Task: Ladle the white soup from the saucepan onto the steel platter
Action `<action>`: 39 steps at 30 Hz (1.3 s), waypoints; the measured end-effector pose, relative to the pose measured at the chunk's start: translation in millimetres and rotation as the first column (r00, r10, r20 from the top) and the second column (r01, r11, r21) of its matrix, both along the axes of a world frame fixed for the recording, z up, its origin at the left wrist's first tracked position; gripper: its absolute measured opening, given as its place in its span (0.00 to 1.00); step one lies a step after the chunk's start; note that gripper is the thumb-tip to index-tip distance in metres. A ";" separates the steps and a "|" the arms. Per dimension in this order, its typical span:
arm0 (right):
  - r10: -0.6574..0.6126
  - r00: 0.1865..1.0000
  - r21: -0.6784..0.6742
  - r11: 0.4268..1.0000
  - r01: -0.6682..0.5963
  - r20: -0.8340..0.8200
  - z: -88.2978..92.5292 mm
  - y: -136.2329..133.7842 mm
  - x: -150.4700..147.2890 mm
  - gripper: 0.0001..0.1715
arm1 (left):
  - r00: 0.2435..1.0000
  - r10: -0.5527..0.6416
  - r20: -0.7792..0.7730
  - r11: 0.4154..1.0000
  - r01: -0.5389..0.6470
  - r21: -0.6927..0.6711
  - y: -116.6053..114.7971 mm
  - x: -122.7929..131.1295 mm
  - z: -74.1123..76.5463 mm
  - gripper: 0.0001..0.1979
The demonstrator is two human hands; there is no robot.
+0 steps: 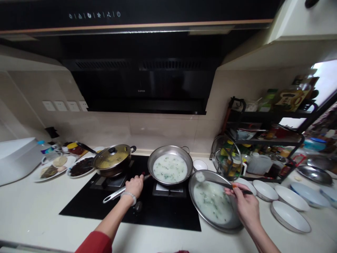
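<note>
My left hand (135,186) is closed around the long metal handle (116,194) of a steel wok (170,168) that sits on the right burner and holds white soup with green bits. My right hand (243,202) pinches the dark handle of a ladle (210,180), whose bowl rests at the far rim of a large steel basin (213,202) beside the hob. That basin also contains white soup.
A glass-lidded pan (112,160) with yellow food sits on the left burner of the black hob (131,207). Plates of food (54,168) stand at the left. Several empty white bowls (289,211) line the counter right. A black rack (265,140) with jars stands behind.
</note>
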State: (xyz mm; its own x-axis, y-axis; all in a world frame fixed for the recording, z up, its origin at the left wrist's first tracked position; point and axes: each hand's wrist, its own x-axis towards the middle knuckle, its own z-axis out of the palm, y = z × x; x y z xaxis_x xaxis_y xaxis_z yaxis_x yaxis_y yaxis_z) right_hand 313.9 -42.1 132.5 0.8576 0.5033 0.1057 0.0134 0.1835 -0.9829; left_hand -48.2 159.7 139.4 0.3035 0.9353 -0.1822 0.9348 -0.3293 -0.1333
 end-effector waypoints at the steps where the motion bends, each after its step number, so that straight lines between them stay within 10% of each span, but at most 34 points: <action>1: -0.008 0.999 -0.045 0.999 0.009 0.031 -3.5 -4.6 4.1 0.24 | 1.000 -0.001 0.001 1.000 0.001 -0.001 -0.1 -0.1 0.2 0.20; 8: 0.115 0.908 -0.316 0.948 0.021 0.403 -25.4 -30.1 12.1 0.19 | 1.000 -0.011 0.006 1.000 0.011 -0.008 -0.3 -0.1 0.8 0.20; 16: 0.287 0.476 -0.270 0.957 -0.105 0.832 -18.4 -33.5 0.1 0.11 | 1.000 -0.013 -0.006 1.000 0.013 -0.007 -0.3 -0.2 0.5 0.20; 25: 0.220 0.780 -0.129 0.975 -0.179 0.586 24.9 25.0 -43.1 0.12 | 1.000 -0.016 0.001 1.000 0.016 0.000 0.7 -0.7 -1.6 0.21; 39: 0.448 0.792 -0.146 0.892 -0.427 0.416 -22.2 96.9 -82.2 0.16 | 1.000 -0.016 0.008 0.999 0.016 0.039 4.7 -2.0 -10.0 0.21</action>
